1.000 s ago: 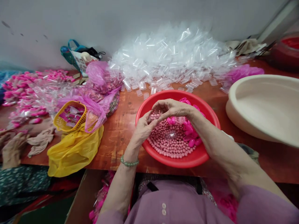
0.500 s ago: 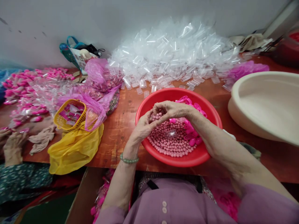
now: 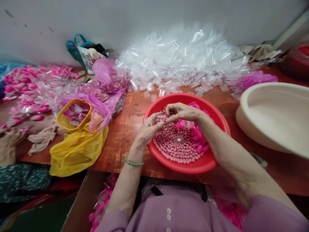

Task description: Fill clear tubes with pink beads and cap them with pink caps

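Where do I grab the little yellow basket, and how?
Try pinching the rim of the yellow basket on its left, reaching down from above. The top is open and the wall looks thin, so thumb and fingers should fit. The purple bag crowds the right side, the yellow bag the near side.

Glossy red plastic basin (image 3: 187, 169), shiny clear plastic pieces (image 3: 178, 61), crinkled yellow plastic bag (image 3: 76, 153), wrinkled beige cloth (image 3: 42, 139).

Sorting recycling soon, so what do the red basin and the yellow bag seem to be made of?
Red basin: probably molded plastic, smooth with a soft sheen, going by its even color and thick rounded rim.
Yellow bag: likely thin plastic film, though the look leaves that open; it is crumpled and slightly see-through.
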Demonstrator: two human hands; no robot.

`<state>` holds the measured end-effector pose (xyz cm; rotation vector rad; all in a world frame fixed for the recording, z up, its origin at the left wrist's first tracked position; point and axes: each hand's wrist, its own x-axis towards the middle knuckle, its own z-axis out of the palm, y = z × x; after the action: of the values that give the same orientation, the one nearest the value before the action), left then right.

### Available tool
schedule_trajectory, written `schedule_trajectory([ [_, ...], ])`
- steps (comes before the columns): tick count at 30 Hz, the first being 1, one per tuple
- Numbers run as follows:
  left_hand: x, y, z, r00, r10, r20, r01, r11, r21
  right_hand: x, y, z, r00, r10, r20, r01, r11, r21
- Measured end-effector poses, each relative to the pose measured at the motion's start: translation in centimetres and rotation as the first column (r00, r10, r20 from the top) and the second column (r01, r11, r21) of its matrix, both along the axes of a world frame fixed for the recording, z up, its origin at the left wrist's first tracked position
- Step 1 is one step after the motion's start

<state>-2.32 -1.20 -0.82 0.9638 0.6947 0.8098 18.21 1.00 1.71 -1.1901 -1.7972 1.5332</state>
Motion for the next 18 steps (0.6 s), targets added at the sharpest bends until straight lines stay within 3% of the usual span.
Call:
schedule_trajectory([
  [3, -0.4, 0.3, 0.2, 0.997, -0.014, 0.075, 0.018, 0.999, -0.047, 0.6, 0.0, 0.5, 0.972, 0.034, 0.234, -0.049, 0.997, 0.061],
  [5, -0.6, 0.5, 0.3, 0.992, -0.028, 0.119, 0.037, 0.997, -0.071, 0.6, -0.5, 0.8, 0.904, 0.040, 0.425, -0.101, 0.987, 0.122],
  [9, -0.9, 0.7, 0.2, 0.984, -0.055, 0.168, 0.069, 0.994, -0.082, -0.7, -3.2, 1.0, 0.653, 0.122, 0.747, -0.261, 0.963, 0.071],
  [12, -1.0, 0.6, 0.3, 0.979, -0.084, 0.184, 0.098, 0.993, -0.068, -2.0, -5.3, 0.2, 0.524, 0.193, 0.830, -0.327, 0.945, -0.014],
  [15, -1.0, 0.6, 0.4, 0.977, -0.087, 0.194, 0.101, 0.993, -0.065, -2.4, -6.2, -0.8, 0.515, 0.181, 0.838, -0.330, 0.944, -0.001],
  [18, -0.8, 0.5, 0.2, 0.986, -0.046, 0.158, 0.053, 0.998, -0.040, -1.9, -5.9, -1.2, 0.581, 0.149, 0.800, -0.301, 0.953, 0.041],
])
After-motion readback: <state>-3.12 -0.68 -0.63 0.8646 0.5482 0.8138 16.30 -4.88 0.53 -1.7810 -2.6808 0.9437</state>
